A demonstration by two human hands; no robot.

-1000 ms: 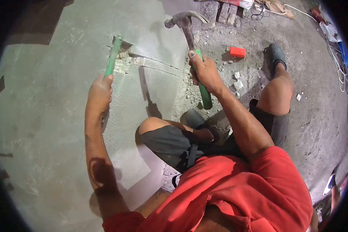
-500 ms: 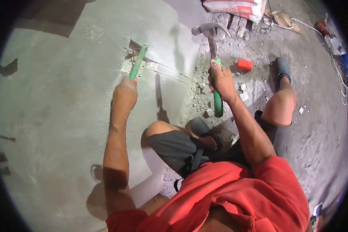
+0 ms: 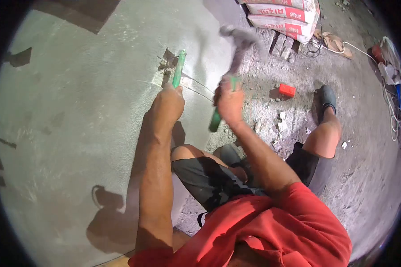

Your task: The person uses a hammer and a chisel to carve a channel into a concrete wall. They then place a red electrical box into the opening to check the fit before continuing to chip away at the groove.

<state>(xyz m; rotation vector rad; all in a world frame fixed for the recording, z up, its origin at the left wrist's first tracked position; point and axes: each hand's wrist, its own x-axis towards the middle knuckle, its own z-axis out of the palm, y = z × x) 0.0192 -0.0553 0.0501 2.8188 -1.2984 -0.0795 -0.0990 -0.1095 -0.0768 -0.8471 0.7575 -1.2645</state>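
Note:
My left hand (image 3: pixel 168 103) is closed around a green chisel (image 3: pixel 179 69), held against the grey plastered wall (image 3: pixel 89 107). The chisel's working tip cannot be made out. Beside it is a rough broken hole (image 3: pixel 165 66) with exposed rubble, and two cut lines run from there toward the floor. In my right hand (image 3: pixel 231 103) is a claw hammer (image 3: pixel 238 49) with a green grip (image 3: pixel 215 121). Its metal head is raised and blurred by motion, right of the chisel and apart from it.
A small red box-like piece (image 3: pixel 287 90) lies on the dusty floor among rubble (image 3: pixel 281 122). Stacked printed bags (image 3: pixel 280 20) stand at the top right on wooden blocks (image 3: pixel 281 46). A white cable (image 3: pixel 361 50) runs along the right. My shod foot (image 3: pixel 327 98) rests on the floor.
My right hand has swung the hammer leftward, closer to the chisel. The view has shifted, so the wall hole and bags appear displaced. My left hand still grips the chisel by the hole.

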